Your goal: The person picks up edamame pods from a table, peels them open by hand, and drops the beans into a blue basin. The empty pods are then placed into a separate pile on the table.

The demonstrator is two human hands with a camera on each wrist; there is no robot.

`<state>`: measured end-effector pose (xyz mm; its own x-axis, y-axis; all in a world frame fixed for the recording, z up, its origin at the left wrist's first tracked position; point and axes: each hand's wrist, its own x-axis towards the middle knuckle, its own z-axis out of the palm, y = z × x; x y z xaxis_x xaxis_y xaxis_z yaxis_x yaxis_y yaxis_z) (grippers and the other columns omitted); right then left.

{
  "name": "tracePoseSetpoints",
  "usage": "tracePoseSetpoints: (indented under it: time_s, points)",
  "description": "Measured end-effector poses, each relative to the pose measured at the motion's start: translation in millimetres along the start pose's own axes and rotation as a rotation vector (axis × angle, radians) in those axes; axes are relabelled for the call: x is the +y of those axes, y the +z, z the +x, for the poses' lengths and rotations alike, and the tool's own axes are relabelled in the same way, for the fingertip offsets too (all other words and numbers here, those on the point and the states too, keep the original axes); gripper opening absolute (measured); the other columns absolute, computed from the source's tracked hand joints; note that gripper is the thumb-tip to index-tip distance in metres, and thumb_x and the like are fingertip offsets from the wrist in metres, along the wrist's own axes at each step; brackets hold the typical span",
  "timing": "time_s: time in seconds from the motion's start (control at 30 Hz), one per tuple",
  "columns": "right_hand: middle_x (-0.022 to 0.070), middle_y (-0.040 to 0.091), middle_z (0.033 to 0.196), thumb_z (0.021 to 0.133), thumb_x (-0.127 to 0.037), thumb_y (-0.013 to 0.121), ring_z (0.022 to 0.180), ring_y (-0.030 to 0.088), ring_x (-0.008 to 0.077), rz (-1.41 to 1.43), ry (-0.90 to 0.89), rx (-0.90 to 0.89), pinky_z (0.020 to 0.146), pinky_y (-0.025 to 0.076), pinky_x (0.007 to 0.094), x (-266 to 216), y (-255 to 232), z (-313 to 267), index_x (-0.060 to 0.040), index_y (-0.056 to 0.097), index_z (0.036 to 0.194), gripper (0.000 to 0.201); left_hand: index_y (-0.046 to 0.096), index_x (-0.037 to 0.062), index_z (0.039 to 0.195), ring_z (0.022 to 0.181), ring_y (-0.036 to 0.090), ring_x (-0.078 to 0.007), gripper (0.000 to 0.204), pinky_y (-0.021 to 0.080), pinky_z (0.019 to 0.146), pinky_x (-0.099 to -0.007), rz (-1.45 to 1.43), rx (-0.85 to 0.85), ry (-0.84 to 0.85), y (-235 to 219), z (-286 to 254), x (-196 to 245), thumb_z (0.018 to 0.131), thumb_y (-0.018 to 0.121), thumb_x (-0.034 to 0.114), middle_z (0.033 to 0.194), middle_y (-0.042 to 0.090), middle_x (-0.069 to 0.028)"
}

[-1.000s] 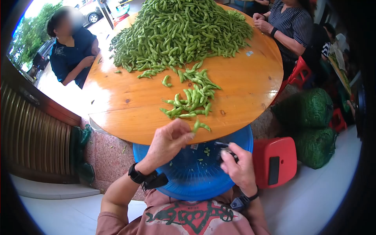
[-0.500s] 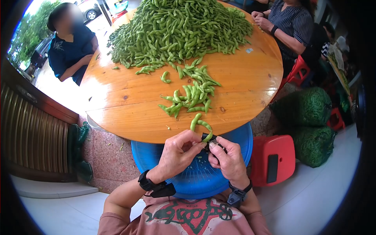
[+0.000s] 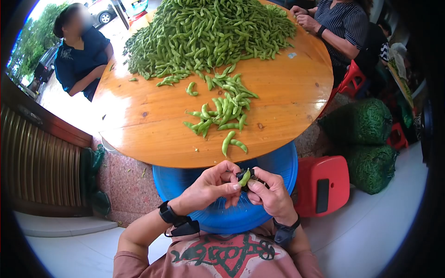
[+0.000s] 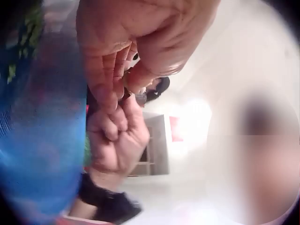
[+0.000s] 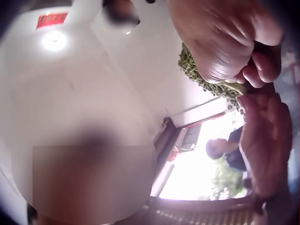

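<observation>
In the head view my left hand [image 3: 206, 189] pinches a single green soybean pod [image 3: 245, 179] between thumb and fingers, over the blue basin [image 3: 167, 185]. My right hand [image 3: 273, 197] grips a small black hand tool [image 3: 240, 175], which meets the pod; its exact kind cannot be made out. The two hands nearly touch. Just beyond them, two loose pods [image 3: 226, 143] lie near the edge of the wooden table [image 3: 176, 148]. In both wrist views the fingers hide most of the tool and pod.
A large heap of pods [image 3: 208, 37] covers the table's far side, with a smaller cluster [image 3: 225, 111] nearer me. A red stool [image 3: 340, 185] stands right of the basin, by filled green net bags [image 3: 371, 171]. People sit at both sides, one in dark blue [image 3: 79, 60].
My left hand has come back from the pods at the table edge, bringing one to the tool. My right hand has moved inward and up to meet it.
</observation>
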<state>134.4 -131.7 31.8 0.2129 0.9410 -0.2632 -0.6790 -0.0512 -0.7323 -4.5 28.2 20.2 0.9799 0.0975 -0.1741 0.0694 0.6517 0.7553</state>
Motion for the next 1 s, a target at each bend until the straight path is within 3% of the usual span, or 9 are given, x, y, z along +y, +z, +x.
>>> tracePoseSetpoints:
  time_s: [0.1,0.17,0.2,0.33,0.43,0.63,0.7,0.8,1.0]
  points:
    - [0.0014,0.051,0.079,0.097,-0.004,0.06,0.061,0.05,0.0094,-0.515,-0.178,0.144,0.054,0.042,0.0257,8,6,1,0.0004,0.061,0.097,0.005,0.051,0.0025,0.117,0.067,0.063,-0.0119,0.03,0.051,0.058,-0.0272,0.432,0.119,0.069,5,0,-3,0.097,0.069,0.014,0.084,0.066,-0.005]
    - [0.0088,0.054,0.082,0.093,-0.001,0.062,0.067,0.056,0.0202,-0.965,-0.483,0.157,0.06,0.046,0.0317,13,9,4,0.002,0.061,0.097,0.005,0.056,0.0005,0.109,0.066,0.063,-0.0088,0.026,0.051,0.058,-0.0262,0.969,0.264,0.154,10,1,2,0.094,0.073,0.015,0.076,0.066,-0.0037]
    - [0.0138,0.054,0.084,0.09,0.002,0.061,0.073,0.057,0.0286,-0.938,-0.427,0.173,0.065,0.048,0.0358,9,13,3,0.0033,0.059,0.097,0.007,0.06,-0.0009,0.105,0.067,0.068,-0.0126,0.021,0.053,0.059,-0.029,1.053,0.307,0.165,19,0,8,0.095,0.071,0.014,0.072,0.067,-0.0066]
    - [0.0134,0.055,0.084,0.089,0.003,0.06,0.072,0.058,0.0284,-0.991,-0.457,0.199,0.065,0.048,0.0361,15,7,5,0.0034,0.06,0.097,0.007,0.059,-0.0013,0.114,0.071,0.072,-0.0197,0.022,0.055,0.062,-0.0332,1.309,0.29,0.348,21,-5,2,0.097,0.065,0.01,0.076,0.07,-0.0114]
    - [0.014,0.055,0.084,0.089,0.003,0.059,0.071,0.058,0.0294,-1.031,-0.512,0.224,0.065,0.048,0.0373,16,4,6,0.0034,0.059,0.096,0.007,0.056,-0.0013,0.124,0.075,0.074,-0.0256,0.026,0.056,0.065,-0.0363,1.273,0.236,0.27,16,-8,0,0.099,0.058,0.008,0.08,0.072,-0.0147]
    - [0.0153,0.054,0.083,0.089,0.002,0.059,0.072,0.058,0.0344,-0.99,-0.382,0.259,0.064,0.048,0.0387,19,3,3,0.0034,0.058,0.094,0.005,0.05,-0.0043,0.137,0.083,0.071,-0.0191,0.036,0.055,0.074,-0.0336,0.817,0.145,-0.001,8,-6,-3,0.104,0.047,0.01,0.089,0.071,-0.013]
    - [0.0156,0.055,0.086,0.089,0.002,0.059,0.074,0.059,0.0366,-1.111,-0.528,0.335,0.065,0.049,0.0411,26,7,5,0.0026,0.057,0.095,0.006,0.05,-0.0057,0.136,0.09,0.066,-0.0165,0.037,0.054,0.081,-0.0314,0.176,0.253,0.014,11,0,-17,0.104,0.041,0.01,0.103,0.068,-0.0111]
    - [0.016,0.056,0.09,0.089,0.002,0.059,0.076,0.061,0.0383,-1.211,-0.619,0.383,0.065,0.051,0.0445,30,16,8,0.0016,0.058,0.097,0.009,0.053,-0.0059,0.134,0.095,0.064,-0.0162,0.038,0.053,0.085,-0.0307,-0.102,0.246,0.039,10,3,-28,0.101,0.037,0.007,0.11,0.064,-0.0101]
    - [0.0168,0.054,0.093,0.088,0.002,0.059,0.079,0.062,0.0399,-1.353,-0.565,0.375,0.066,0.053,0.0468,39,23,12,0.0011,0.058,0.097,0.009,0.055,-0.0025,0.131,0.093,0.063,-0.0159,0.037,0.053,0.083,-0.0315,-0.116,0.41,-0.092,14,8,-29,0.1,0.037,0.007,0.105,0.064,-0.0092]
